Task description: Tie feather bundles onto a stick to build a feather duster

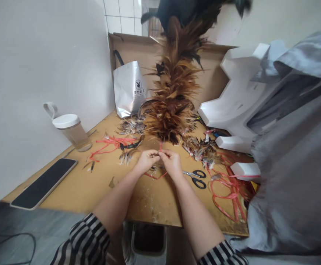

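Observation:
My left hand (147, 160) and my right hand (171, 162) meet at the middle of the table, fingertips pinched together on a thin red ribbon (161, 146). The ribbon runs up from my fingers to the lower end of a big bundle of brown feathers (174, 99), darker at the top. A loose stretch of red ribbon also hangs below my hands. Close by on the right lie black-handled scissors (197, 178). Small feathers (203, 149) are heaped to the right of the bundle, and more feathers (133, 125) lie to its left.
A phone (44, 182) and a lidded jar (73, 130) stand at left, beside red ribbon strips (108, 143). Behind is a silver bag (130, 90) against cardboard. Tangled red ribbon (229, 191), white foam (232, 92) and grey cloth (295, 165) occupy the right. Below the table edge is a bin (149, 254).

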Demonstrator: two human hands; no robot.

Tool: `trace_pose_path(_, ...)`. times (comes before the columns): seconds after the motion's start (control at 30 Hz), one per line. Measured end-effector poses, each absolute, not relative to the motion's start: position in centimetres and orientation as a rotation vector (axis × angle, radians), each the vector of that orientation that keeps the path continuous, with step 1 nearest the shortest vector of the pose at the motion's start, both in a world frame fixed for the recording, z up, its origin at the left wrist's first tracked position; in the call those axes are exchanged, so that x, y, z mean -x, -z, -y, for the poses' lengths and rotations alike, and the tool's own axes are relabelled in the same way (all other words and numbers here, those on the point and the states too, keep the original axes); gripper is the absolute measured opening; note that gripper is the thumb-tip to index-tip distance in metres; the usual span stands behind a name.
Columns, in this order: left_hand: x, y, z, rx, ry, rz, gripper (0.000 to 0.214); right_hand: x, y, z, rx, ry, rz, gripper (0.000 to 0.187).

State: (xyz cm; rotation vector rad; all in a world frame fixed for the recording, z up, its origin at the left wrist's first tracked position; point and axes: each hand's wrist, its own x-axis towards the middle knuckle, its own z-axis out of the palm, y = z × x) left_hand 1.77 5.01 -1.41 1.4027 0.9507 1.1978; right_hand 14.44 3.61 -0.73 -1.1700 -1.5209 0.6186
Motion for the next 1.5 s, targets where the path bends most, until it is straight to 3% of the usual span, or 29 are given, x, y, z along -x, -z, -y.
trace_pose_path(0.43, -1.74, 1.85, -5.25, -1.479, -1.237, -1.12, 0.009, -13.98, 0.69, -3.44, 1.183, -0.604, 1.537, 0.02)
trace_pose_path(0.7, -1.31, 1.35, -4.97, -1.379, -1.045, -0.971, 0.027, -14.82, 0.55, -3.73, 1.167, -0.677, 1.504, 0.019)
trace_pose_path(1.0, -1.8, 1.58, -4.98, -1.344, -1.205, -1.067, 0.015, -14.09, 1.08, -3.55, 1.177, -0.621, 1.53, 0.02)
trace_pose_path(1.2, -1.51, 1.82, -5.12, -1.372, -1.122, -0.976, 0.018, -14.42, 0.59, -3.48, 1.138, -0.616, 1.536, 0.019)
trace_pose_path(1.5, -2.05, 1.81, -5.26, -1.389, -1.301, -1.014, 0.016, -14.07, 1.13, -3.67, 1.208, -0.572, 1.539, 0.019)
